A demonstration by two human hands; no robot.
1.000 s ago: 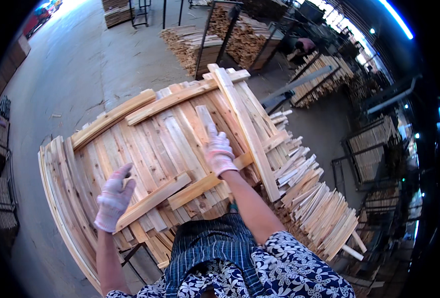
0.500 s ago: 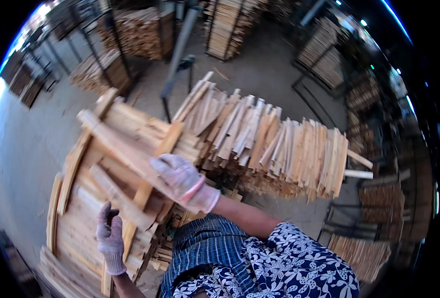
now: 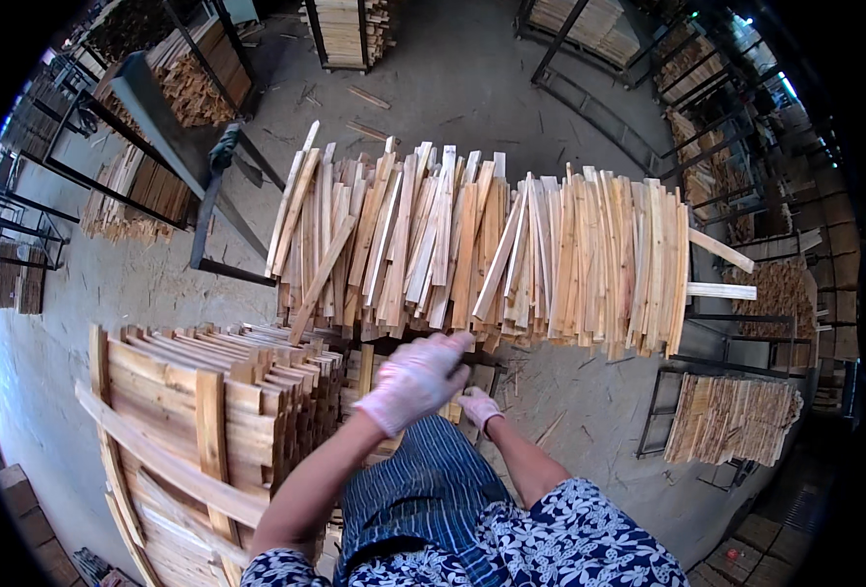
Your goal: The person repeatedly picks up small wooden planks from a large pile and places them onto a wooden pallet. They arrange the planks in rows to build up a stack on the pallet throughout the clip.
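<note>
Two gloved hands work low in the middle of the view: the left hand is raised toward the near ends of the slats, its fingers loosely curled with nothing clamped that I can see; the right hand sits just below and at three o'clock of it, and whether its fingers are pressed together or pinching a slat I cannot tell. Dozens of thin pale wooden slats make up the loose pile at twelve o'clock of the hands, too many and too overlapped to count. One neater stack of slats lies at nine o'clock. Each slat looks light, stiff, dry and rough-sawn, likely splintery and not slippery; I would judge it best taken near an end, or mid-length for balance. Metal racks stand at three o'clock on the concrete floor.
</note>
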